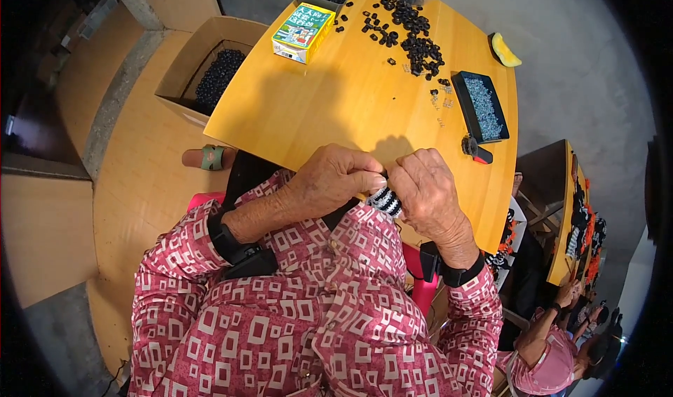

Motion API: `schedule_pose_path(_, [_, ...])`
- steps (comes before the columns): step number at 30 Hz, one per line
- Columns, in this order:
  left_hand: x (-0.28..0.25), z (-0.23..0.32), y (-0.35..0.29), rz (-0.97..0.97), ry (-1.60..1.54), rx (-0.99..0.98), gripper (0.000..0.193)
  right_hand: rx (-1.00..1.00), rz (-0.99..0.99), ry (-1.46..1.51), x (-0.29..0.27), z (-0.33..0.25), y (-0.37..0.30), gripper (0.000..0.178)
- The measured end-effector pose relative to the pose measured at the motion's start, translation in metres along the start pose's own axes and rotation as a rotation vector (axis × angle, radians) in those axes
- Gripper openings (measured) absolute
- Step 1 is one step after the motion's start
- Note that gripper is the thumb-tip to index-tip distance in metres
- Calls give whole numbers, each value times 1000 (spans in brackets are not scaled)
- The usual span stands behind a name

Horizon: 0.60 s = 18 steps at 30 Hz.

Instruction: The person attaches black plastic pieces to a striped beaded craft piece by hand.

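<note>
My left hand (340, 176) and my right hand (426, 190) meet over the near edge of the table. A black-and-white striped piece, woven or corded (385, 202), hangs bunched below the fingertips. The right hand is closed round its upper end. Thumb and forefinger of my left hand pinch right beside it, and a small dark bit shows between the hands. The fingers cover most of that bit, so I cannot make out its kind or which hand has it.
The wooden table (280, 109) bears scattered small black plastic parts (423, 55), a yellow-green box (303, 32), a black tray (499, 136) of small metal pieces and a black-and-red tool (479, 153). A cardboard box (172, 81) stands left. Another person (550, 362) works at right.
</note>
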<state>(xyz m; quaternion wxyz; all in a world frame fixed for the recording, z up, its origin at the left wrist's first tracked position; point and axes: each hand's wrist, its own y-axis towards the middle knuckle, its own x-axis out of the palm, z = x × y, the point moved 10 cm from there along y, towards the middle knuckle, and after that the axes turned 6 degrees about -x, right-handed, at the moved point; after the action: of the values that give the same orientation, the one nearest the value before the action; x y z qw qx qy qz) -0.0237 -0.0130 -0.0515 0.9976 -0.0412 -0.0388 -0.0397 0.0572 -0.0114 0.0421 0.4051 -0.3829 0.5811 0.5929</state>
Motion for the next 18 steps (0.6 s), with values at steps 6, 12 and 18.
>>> schedule_pose_path(6, [-1,-1,1,13,11,23,20,-26,-22,-49,1,-3,2,20])
schedule_pose_path(12, [4,-1,-2,-134,121,-122,14,-65,-20,-76,-3,-4,6,14])
schedule_pose_path(18, [-4,17,-4,8,284,22,26,-83,-67,-89,3,-8,9,13])
